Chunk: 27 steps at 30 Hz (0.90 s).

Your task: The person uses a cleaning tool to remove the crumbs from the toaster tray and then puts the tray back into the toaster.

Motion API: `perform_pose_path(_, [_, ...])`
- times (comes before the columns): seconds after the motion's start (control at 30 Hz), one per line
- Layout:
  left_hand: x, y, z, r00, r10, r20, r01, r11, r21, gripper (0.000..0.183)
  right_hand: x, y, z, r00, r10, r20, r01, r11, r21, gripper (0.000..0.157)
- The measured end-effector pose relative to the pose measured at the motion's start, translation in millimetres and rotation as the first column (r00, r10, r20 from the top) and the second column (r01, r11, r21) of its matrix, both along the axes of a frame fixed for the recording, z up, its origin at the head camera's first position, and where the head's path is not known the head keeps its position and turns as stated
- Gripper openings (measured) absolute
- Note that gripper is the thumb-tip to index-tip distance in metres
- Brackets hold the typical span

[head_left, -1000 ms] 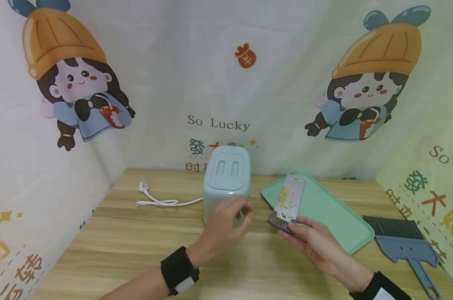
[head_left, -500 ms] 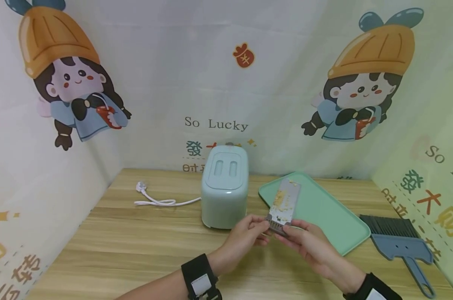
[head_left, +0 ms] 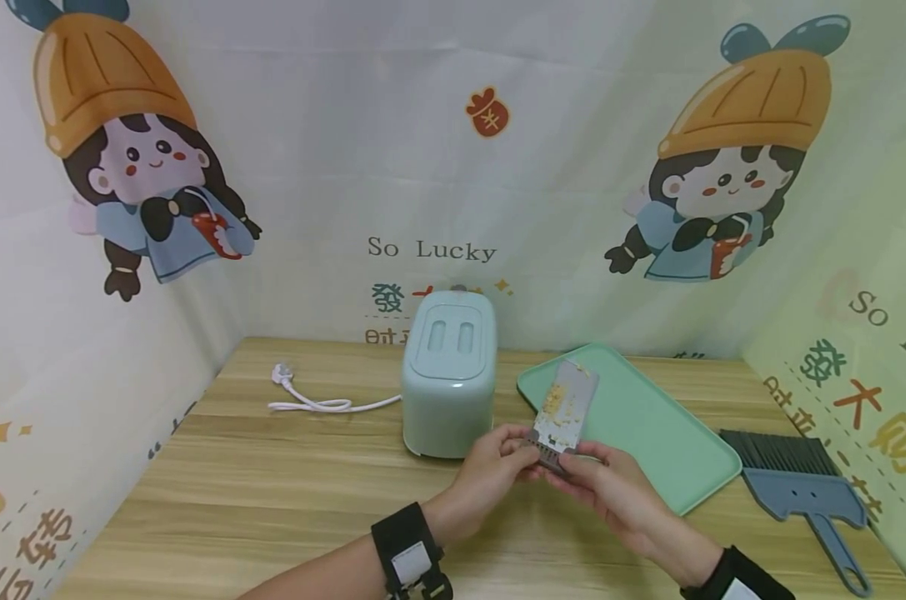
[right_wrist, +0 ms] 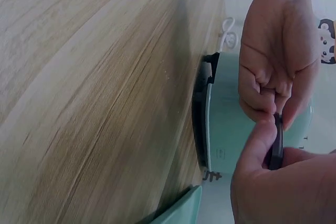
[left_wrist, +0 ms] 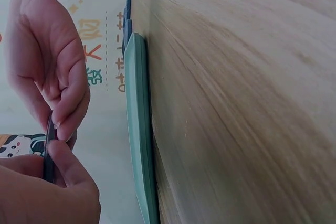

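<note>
Both my hands hold a flat grey crumb tray (head_left: 578,408) by its dark slotted end, in front of the green tray in the head view. Yellow crumbs lie on its upper face. My left hand (head_left: 486,475) pinches the left corner between thumb and fingers; my right hand (head_left: 621,492) grips the right corner the same way. Seen edge-on in the left wrist view, the crumb tray (left_wrist: 49,167) is a thin dark strip between the two hands. A pale green toaster (head_left: 448,421) stands upright just left of them.
A flat green tray (head_left: 670,442) lies behind and right of the hands. Right of it is a blue brush (head_left: 805,492) with dark bristles. The toaster's white cord (head_left: 332,406) and plug lie on the wooden table (head_left: 272,492), before a printed cloth backdrop (head_left: 347,125).
My left hand has come right from in front of the toaster and taken hold of the crumb tray's left corner. The crumb tray has shifted slightly left and down, still in my right hand.
</note>
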<state>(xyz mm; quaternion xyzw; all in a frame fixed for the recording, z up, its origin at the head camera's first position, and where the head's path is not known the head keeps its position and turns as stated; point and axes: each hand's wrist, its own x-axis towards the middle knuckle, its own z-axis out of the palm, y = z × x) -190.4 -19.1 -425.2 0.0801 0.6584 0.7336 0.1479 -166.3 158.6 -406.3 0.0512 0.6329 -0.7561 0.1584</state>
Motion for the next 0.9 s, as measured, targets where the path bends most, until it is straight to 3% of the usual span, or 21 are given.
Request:
perform_pose_path(0.2, [-1.0,-0.9,0.6,1.0,0.004,-0.007,-0.004,1.0,0.011,0.035,-0.1,8.6,0.9,0.996,0.09,-0.004,-0.09,0.996,0.017,0.046])
perform_pose_path(0.37, [0.6,-2.9,6.6,1.0,0.021,-0.001,-0.021,1.0,0.019,0.035,-5.9,37.5,8.5,0.982,0.189,0.001,-0.189,0.98,0.062,0.057])
perform_pose_path(0.5, [1.8,-5.3,11.0,1.0,0.028,0.005,-0.028,0.999,0.026,0.037,-17.2,73.2,16.0,0.991,0.133,-0.011,-0.129,0.977,0.168,0.056])
perform_pose_path(0.6, [2.7,-7.2,11.8,1.0,0.022,0.009,-0.022,0.999,0.035,0.037,-26.1,99.4,19.5,0.994,0.085,-0.062,-0.06,0.942,0.329,0.054])
perform_pose_path(0.67, [3.3,-8.1,11.5,1.0,0.017,0.014,-0.017,0.999,0.039,0.038,-31.4,115.6,19.3,0.985,0.1,-0.138,-0.019,0.87,0.492,0.051])
perform_pose_path(0.7, [3.5,-8.6,11.1,1.0,0.016,0.015,-0.016,0.999,0.038,0.038,-33.5,123.1,18.6,0.974,0.123,-0.192,0.013,0.81,0.586,0.049])
perform_pose_path(0.77, [3.9,-9.3,10.1,1.0,0.014,0.017,-0.015,0.999,0.033,0.039,-37.9,136.3,15.7,0.941,0.18,-0.287,0.106,0.649,0.754,0.043])
perform_pose_path(0.83, [4.1,-9.7,9.3,1.0,0.013,0.02,-0.014,0.999,0.029,0.039,-42.7,146.7,13.2,0.898,0.241,-0.367,0.217,0.483,0.849,0.037])
perform_pose_path(0.87, [4.1,-9.9,8.9,1.0,0.012,0.019,-0.013,1.0,0.028,0.039,-46.0,151.8,11.1,0.878,0.27,-0.395,0.265,0.413,0.871,0.034])
perform_pose_path(0.9, [4.4,-9.9,9.0,1.0,0.012,0.019,-0.012,1.0,0.025,0.038,-49.6,156.1,9.0,0.861,0.292,-0.416,0.302,0.363,0.881,0.032])
